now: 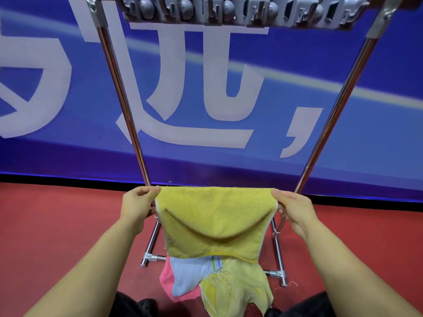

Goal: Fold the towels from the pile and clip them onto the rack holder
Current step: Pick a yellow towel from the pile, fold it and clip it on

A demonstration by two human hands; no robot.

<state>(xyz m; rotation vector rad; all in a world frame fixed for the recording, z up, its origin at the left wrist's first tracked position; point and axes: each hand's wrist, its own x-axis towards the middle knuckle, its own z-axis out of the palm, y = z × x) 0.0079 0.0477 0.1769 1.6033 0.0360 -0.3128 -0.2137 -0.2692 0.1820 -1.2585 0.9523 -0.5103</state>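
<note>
Nearest, below and between the forearms, the pile of towels lies on the red floor: a pink one, a pale blue one and a crumpled yellow one overlapping each other. It sits right at the person's feet, which seems meant to keep the next towel within easy reach.

Just above the pile hangs the yellow towel now in work. The left hand pinches its upper left corner between thumb and curled fingers, and the right hand pinches the upper right corner the same way. Held apart at the same height, the hands keep the top edge taut and level, so the cloth hangs doubled over, one layer sagging in a curve across the front. That looks like a fold being squared up before it goes up to a clip.

Behind the hands stands the rack holder, its two chrome legs spreading down to either side of the towel, with the foot bars resting on the floor beyond the pile. High above the hands, at the top edge of the view, runs its row of grey clips; none shows a towel in it.

The towel must travel well upward from the hands to reach them, between the slanted legs, which narrow the way on both sides. Farthest back is a blue banner with large white characters.
</note>
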